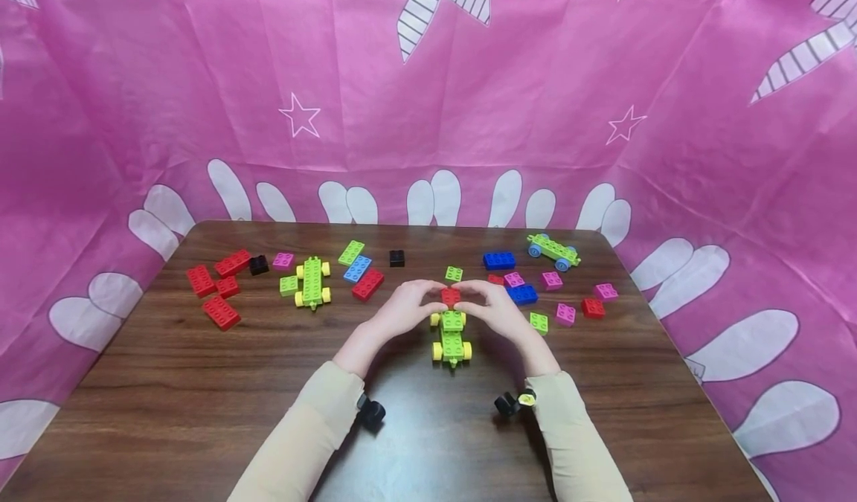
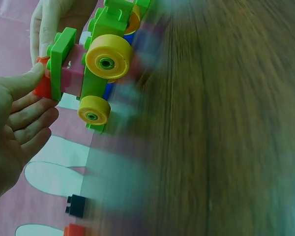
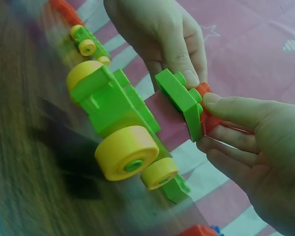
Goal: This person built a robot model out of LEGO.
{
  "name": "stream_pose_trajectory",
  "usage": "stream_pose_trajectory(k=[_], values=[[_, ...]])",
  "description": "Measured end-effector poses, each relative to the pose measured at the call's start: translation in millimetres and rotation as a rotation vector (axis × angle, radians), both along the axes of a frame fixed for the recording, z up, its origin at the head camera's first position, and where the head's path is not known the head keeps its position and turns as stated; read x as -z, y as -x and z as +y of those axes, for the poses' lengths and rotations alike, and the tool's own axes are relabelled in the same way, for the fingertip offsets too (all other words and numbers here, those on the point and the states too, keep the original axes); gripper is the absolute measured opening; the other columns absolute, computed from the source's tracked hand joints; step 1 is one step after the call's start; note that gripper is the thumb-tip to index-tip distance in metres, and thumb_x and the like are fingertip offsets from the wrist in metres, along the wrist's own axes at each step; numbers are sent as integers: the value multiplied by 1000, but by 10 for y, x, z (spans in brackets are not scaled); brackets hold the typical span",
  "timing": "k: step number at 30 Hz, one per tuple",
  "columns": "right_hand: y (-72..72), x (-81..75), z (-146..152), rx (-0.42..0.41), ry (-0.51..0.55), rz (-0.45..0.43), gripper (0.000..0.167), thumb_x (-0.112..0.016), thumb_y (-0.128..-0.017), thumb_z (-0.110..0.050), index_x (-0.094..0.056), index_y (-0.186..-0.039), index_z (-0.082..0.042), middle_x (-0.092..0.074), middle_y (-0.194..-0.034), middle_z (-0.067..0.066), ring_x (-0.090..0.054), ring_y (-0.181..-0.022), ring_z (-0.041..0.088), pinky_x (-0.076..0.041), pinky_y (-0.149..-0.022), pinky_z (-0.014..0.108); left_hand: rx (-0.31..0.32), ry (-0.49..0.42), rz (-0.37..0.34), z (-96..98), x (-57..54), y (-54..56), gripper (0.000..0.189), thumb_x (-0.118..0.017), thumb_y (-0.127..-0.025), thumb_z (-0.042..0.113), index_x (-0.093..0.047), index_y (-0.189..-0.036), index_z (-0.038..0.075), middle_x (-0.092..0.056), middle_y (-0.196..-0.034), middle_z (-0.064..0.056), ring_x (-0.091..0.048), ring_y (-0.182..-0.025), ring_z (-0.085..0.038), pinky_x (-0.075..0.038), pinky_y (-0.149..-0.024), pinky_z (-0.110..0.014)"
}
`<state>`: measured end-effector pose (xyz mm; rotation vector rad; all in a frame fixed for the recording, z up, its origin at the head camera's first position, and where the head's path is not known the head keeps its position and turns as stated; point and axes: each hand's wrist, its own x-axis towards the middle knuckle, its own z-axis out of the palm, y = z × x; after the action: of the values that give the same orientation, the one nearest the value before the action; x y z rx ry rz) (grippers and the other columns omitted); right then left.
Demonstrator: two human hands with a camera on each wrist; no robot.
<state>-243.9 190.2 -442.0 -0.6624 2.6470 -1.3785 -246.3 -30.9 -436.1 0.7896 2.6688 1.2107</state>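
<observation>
A lime-green toy car base (image 1: 451, 349) with yellow wheels stands in front of me. On it sits a pink brick (image 3: 167, 118), topped by a green brick (image 2: 63, 64). Uppermost is a small red brick (image 1: 450, 297), at the far end of the stack. My left hand (image 1: 407, 305) pinches the red brick from the left, thumb on the near side and fingers behind. From the other side my right hand (image 1: 494, 309) pinches the same brick between thumb and fingers. Fingers partly hide the red brick in both wrist views.
Another green car base (image 1: 312, 282) with yellow wheels stands left, beside several red bricks (image 1: 221, 312). At the back right is a green base (image 1: 554, 249) with blue wheels. Loose pink bricks (image 1: 565, 314), blue bricks (image 1: 498, 260) and a black brick (image 1: 397, 258) lie about the wooden table (image 1: 201, 398).
</observation>
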Motion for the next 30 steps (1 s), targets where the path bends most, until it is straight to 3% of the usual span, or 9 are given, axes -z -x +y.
stream_pose_trajectory(k=[13, 22, 30], values=[[-10, -136, 224, 9, -29, -58, 39, -67, -93, -20, -61, -128, -3, -65, -124, 16, -61, -114, 32, -53, -95, 46, 39, -19, -18, 251, -14, 63, 43, -65, -94, 29, -61, -130, 6, -66, -126, -10, -60, -120, -24, -47, -104, -43], [13, -104, 355, -13, -44, -51, 40, -68, -93, -27, -62, -126, -6, -67, -120, 13, -64, -109, 28, -53, -93, 44, 42, -9, -9, 382, 47, 86, 40, -64, -95, 28, -62, -128, 6, -68, -123, -8, -62, -117, -21, -49, -102, -39], [15, -93, 452, -21, -52, -53, 39, -70, -91, -22, -63, -124, -3, -67, -118, 15, -66, -106, 29, -55, -92, 41, 40, -9, -7, 473, 84, 76, 40, -65, -94, 29, -63, -128, 7, -69, -122, -6, -63, -115, -19, -50, -100, -36]])
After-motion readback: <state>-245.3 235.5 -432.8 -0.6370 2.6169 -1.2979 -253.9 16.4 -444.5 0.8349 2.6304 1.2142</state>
